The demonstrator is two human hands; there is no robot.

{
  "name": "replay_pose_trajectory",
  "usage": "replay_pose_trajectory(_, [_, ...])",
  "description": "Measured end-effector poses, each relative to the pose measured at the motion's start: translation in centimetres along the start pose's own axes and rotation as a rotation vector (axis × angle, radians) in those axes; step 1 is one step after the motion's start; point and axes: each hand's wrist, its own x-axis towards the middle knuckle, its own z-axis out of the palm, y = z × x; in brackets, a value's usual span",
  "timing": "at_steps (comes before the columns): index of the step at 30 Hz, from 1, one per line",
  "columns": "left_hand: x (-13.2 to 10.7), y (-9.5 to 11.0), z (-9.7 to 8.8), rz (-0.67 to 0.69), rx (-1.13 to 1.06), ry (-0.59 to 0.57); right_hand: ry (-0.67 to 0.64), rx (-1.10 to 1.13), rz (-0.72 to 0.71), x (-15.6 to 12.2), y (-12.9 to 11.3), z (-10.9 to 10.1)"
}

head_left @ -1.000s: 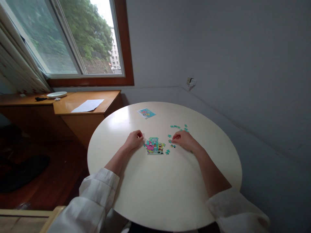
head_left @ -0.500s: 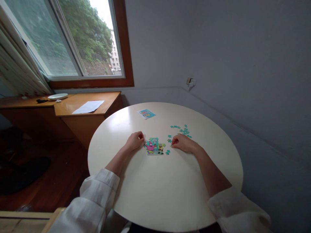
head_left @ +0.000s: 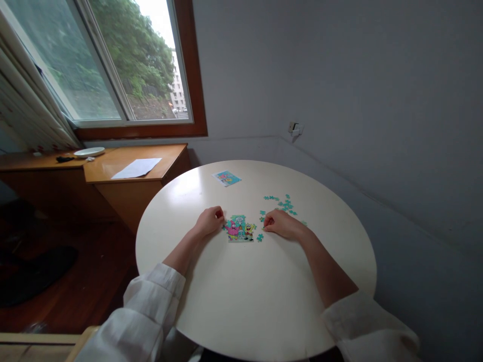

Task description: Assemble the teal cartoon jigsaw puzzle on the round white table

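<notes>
A partly joined jigsaw puzzle with cartoon figures, one pink and one yellow, lies flat on the white round table. My left hand rests at its left edge, thumb and fingers curled together; whatever they hold, if anything, is hidden. To the right of the puzzle, my right hand is low over the table with thumb and forefinger pinched on a small puzzle piece, mostly covered by the fingertips. A loose teal piece lies between that hand and the puzzle.
Several loose teal pieces are scattered beyond my right hand. Farther back lies a picture card with similar cartoon art. A wooden desk with a sheet of paper and a white plate stands at the left, under the window.
My right hand has shifted very slightly left, toward the puzzle, still pinching. My left hand stays at the puzzle's left edge. The view has tilted a little.
</notes>
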Motion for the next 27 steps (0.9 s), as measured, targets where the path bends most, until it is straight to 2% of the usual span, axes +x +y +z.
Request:
replay_pose_trajectory(4, [0.0,0.0,0.0,0.003,0.006,-0.004,-0.007,0.051,-0.003,-0.1,-0.3,0.0])
replay_pose_trajectory(10, [0.1,-0.1,0.1,0.009,0.011,-0.009,0.048,0.057,-0.053,0.2,-0.1,0.4])
replay_pose_trajectory(15, [0.0,0.1,-0.1,0.007,0.016,-0.013,0.026,0.051,-0.074,0.3,-0.2,0.4])
replay_pose_trajectory(19, [-0.1,0.3,-0.2,-0.004,0.023,-0.016,0.007,0.184,-0.094,0.2,-1.0,0.8])
replay_pose_trajectory(23, [-0.1,0.3,-0.2,-0.002,0.029,-0.021,-0.030,0.363,-0.048,0.3,-1.7,1.6])
replay_pose_trajectory(27, [-0.1,0.2,-0.2,-0.003,0.031,-0.027,-0.027,0.383,0.012,0.5,-1.8,2.3])
